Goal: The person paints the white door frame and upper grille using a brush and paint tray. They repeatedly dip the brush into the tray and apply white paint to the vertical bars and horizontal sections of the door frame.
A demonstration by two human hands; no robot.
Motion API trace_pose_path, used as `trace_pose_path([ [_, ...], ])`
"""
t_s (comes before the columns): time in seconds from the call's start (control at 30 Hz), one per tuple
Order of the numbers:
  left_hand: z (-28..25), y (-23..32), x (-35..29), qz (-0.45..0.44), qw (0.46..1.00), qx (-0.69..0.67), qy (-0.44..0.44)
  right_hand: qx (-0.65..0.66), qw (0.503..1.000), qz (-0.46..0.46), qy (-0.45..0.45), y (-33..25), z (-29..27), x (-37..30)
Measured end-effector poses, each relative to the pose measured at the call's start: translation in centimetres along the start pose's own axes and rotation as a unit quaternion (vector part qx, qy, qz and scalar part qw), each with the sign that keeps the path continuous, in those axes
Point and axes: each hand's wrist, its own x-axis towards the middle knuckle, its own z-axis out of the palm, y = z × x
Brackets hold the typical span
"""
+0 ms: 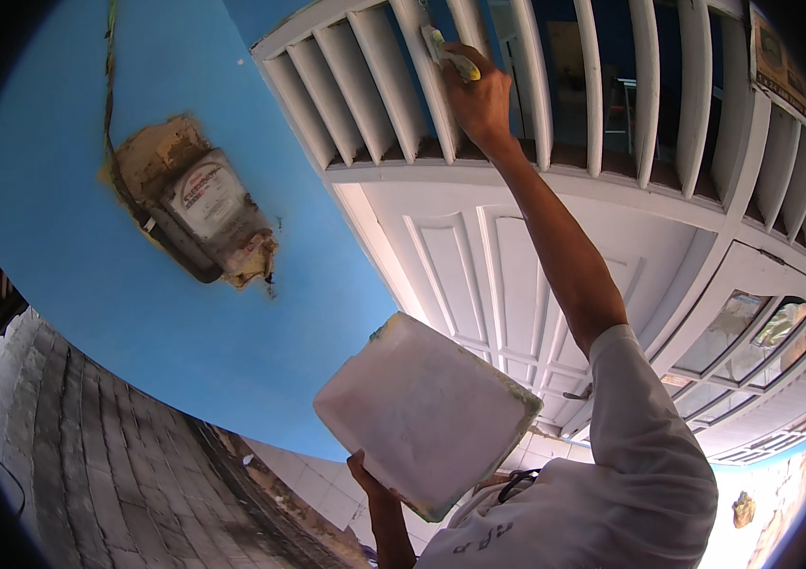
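My right hand [481, 100] is raised high, its fingers closed round a paintbrush [465, 66] with white-smeared bristles and a yellowish handle end. The brush is up against one of the white slats [412, 57] in the vent panel above the door. Lower down, my left hand [371, 474] grips the near lower edge of a white squarish container [426, 412]. Green and yellowish paint stains run along its edges. Whether its inside or underside shows, I cannot tell. Part of my left fingers is hidden by the container.
A white panelled door [488, 275] with a dark handle [576, 393] stands beneath the slats. On the blue wall [308, 313] a meter box [208, 204] sits in broken plaster, a cable [109, 85] running up from it. Grey blockwork [90, 455] lies at lower left, glazed panes [744, 327] at right.
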Motion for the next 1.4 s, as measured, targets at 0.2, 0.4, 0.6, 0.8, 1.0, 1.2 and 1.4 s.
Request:
trace_pose_path([
  [0.2,0.3,0.4,-0.6,-0.009,1.0,-0.016,0.002,0.066,0.997,0.014,-0.04,0.0,-2.7,-3.9],
  [0.4,-0.5,0.1,0.4,-0.005,1.0,-0.009,-0.012,-0.008,1.0,0.017,-0.01,1.2,-1.0,-4.4],
  [0.6,-0.4,0.3,-0.3,-0.01,1.0,0.002,0.013,0.068,0.994,0.062,-0.066,-0.1,-3.8,-7.0],
  [0.8,-0.3,-0.2,0.0,0.01,0.999,0.04,-0.004,-0.013,0.999,0.03,-0.019,1.0,-1.9,-7.2],
  [1.0,-0.7,-0.2,0.1,-0.014,1.0,-0.011,-0.003,0.068,0.99,0.087,-0.087,1.1,-4.6,-10.3],
  [1.2,-0.2,0.0,0.1,-0.001,1.0,0.001,-0.002,0.033,0.999,0.038,-0.015,2.1,-3.2,-11.0],
  [1.4,-0.5,0.0,-0.2,-0.002,1.0,-0.009,-0.008,0.099,0.984,0.127,-0.071,1.0,-4.9,-13.0],
])
